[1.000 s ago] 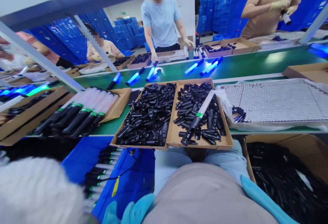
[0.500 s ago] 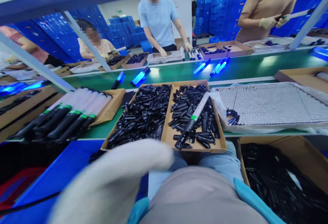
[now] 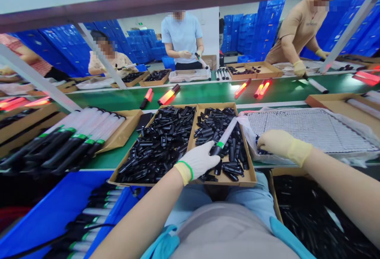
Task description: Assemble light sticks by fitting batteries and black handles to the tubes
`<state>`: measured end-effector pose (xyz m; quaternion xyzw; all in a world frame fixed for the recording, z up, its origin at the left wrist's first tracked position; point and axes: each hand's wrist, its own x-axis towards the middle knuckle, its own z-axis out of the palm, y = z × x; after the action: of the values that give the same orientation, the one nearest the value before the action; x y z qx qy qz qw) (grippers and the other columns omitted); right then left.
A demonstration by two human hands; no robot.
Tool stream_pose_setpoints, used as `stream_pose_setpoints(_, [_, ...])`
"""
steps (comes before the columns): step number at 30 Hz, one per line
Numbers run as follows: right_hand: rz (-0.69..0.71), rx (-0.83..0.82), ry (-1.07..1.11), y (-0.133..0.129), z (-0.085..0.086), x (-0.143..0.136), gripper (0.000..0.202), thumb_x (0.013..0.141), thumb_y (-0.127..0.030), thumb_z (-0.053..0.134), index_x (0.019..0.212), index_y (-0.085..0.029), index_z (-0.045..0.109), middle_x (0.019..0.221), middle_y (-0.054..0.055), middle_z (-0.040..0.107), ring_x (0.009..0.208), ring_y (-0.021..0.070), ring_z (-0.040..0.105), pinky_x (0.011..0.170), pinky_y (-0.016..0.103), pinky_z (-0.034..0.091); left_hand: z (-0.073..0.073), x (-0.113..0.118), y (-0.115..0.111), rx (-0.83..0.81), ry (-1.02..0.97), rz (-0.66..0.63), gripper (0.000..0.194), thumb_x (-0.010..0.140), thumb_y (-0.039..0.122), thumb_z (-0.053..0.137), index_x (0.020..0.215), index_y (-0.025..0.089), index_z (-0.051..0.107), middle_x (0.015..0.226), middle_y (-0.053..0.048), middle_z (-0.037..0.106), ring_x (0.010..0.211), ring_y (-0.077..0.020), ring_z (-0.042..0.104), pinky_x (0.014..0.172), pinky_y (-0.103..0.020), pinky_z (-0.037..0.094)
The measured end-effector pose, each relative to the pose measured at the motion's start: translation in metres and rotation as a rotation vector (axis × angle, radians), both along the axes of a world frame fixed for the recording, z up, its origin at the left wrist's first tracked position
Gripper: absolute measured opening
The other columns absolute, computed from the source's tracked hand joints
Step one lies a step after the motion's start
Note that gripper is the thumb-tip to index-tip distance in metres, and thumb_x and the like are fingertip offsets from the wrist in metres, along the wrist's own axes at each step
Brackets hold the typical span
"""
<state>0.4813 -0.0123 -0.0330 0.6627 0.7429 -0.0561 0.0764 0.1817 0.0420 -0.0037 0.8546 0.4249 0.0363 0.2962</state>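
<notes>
My gloved left hand (image 3: pixel 201 158) is wrapped round the black handle of a light stick (image 3: pixel 226 135) with a clear tube and a green band. The stick lies tilted over the right cardboard tray (image 3: pixel 192 132) of black plastic parts. My gloved right hand (image 3: pixel 274 142) is at the left front corner of a white tray (image 3: pixel 308 126) packed with small silvery pieces. Its fingers are pressed together over the dark parts there, and what they hold is too small to name. Another pile of black parts (image 3: pixel 166 144) fills the left tray.
Finished-looking light sticks (image 3: pixel 80 136) are stacked at the left, above a blue bin (image 3: pixel 38 211) with more sticks. Red-lit sticks (image 3: pixel 263 89) lie on the green belt (image 3: pixel 202 93). Several people work across it. A box of black parts (image 3: pixel 314 211) stands lower right.
My left hand has come from the blurred lower left onto the light stick. My right hand has entered at the white tray. The lit sticks turned from blue to red; the view has shifted.
</notes>
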Motion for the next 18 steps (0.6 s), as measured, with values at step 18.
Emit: stream_pose_setpoints(18, [0.136, 0.173, 0.110, -0.012, 0.027, 0.004, 0.019, 0.091, -0.025, 0.046, 0.082, -0.020, 0.062, 0.083, 0.007, 0.066, 0.074, 0.0210, 0.062, 0.067, 0.033, 0.048, 0.002, -0.012, -0.030, -1.456, -1.127, 0.332, 0.049, 0.090, 0.054, 0.052, 0.120, 0.015, 0.059, 0.071, 0.000, 0.052, 0.048, -0.0071, 0.050, 0.041, -0.015, 0.035])
